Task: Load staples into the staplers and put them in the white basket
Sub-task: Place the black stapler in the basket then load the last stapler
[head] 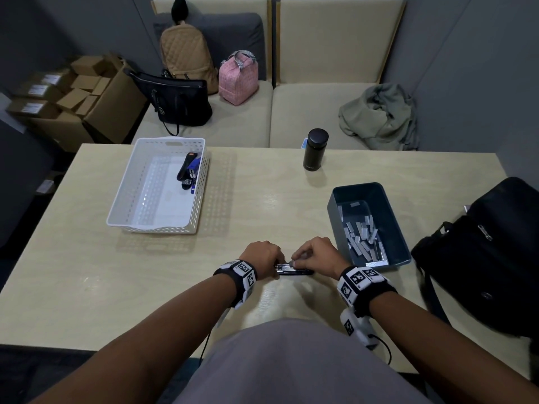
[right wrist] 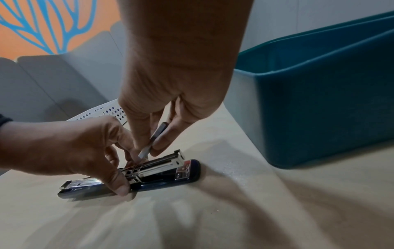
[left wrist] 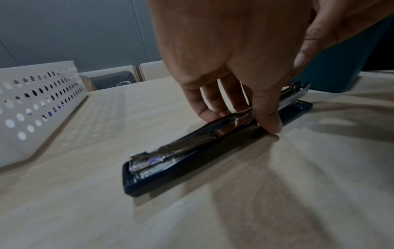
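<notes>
A dark blue stapler (head: 294, 270) (left wrist: 192, 151) (right wrist: 162, 175) lies folded flat open on the table near the front edge, its metal staple channel bare. My left hand (head: 264, 256) (left wrist: 245, 109) (right wrist: 89, 151) grips the stapler at its hinge, thumb on the near side and fingers on the far side. My right hand (head: 315, 253) (right wrist: 153, 139) pinches a strip of staples (right wrist: 154, 139), tilted, its lower end just above the channel. The white basket (head: 132, 199) (left wrist: 32, 109) at the left rear holds two staplers (head: 188, 170).
A teal bin (head: 390, 205) (right wrist: 319, 109) with several staple strips (head: 361, 234) stands right of my hands. A black bottle (head: 315, 150) stands at the table's far edge. A black bag (head: 490, 258) lies on the right end. Sofa with bags behind.
</notes>
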A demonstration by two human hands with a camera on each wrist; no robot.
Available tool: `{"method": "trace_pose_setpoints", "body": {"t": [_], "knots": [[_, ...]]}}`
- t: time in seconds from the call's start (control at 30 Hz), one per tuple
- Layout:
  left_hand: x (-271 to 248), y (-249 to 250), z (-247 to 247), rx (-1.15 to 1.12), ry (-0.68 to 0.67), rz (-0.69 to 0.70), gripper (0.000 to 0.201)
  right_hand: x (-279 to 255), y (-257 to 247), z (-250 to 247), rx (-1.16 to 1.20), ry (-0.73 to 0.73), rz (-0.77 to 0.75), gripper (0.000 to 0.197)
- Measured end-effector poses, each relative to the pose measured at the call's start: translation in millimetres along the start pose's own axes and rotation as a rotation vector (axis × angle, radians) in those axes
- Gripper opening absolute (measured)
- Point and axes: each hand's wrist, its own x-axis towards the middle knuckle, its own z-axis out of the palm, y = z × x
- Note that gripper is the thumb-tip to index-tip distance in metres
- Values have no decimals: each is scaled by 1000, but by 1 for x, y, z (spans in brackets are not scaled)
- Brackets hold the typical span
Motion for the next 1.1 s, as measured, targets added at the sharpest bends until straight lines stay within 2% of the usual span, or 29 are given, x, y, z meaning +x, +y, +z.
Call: {"method": "trace_pose_setpoints", "body": {"t": [0.23,0.4,0.5,0.7,0.9,1.1], "knots": [[0,0,0,-10,5,-5,35,0,-4,3,-130,-6,-47,16],[-1,0,0,-14,3,-9,34,-6,-13,10,-230,19,-101,5],[-1,0,0,-13,3,-10,33,-10,-17,14,-317,32,-132,4],[-1,0,-1,-10,-7,-11,34,-7,-16,17,-400,34,-40,15],[-1,0,-1,-6,-4,-13,34,-5,-17,17,-420,0,-55,8],[-1,0,-1,-9,-1,-13,33,-1,-15,21,-520,14,-75,12]]}}
